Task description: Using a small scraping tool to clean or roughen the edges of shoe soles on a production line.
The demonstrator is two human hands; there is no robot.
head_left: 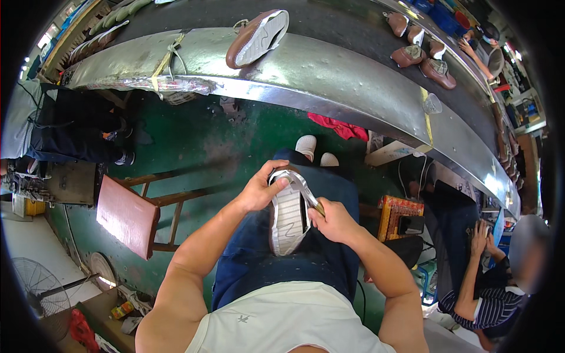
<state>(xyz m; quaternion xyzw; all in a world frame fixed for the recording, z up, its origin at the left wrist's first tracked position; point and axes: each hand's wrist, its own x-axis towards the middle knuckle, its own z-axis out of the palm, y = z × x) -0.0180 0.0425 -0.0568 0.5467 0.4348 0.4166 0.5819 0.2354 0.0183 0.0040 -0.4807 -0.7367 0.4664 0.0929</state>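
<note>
A brown shoe [286,223] lies sole up on my lap, its pale ribbed bottom facing me and one end pointing away. My left hand [258,189] grips its far end, thumb pressed on the rim and fingers wrapped around the outside. My right hand [334,221] is closed around the handle of a curved, shiny metal tool that looks like pliers [306,193]. The tool's head reaches over to the shoe's far end, close to my left thumb. Where its tip meets the shoe is too small to make out.
Ahead runs a long dark conveyor bench with a metal edge [329,88]. Another brown shoe [259,38] rests there, with several more at the right. A stool [126,215] and a fan [38,285] stand left. Co-workers sit at right [479,300] and stand at left [59,123].
</note>
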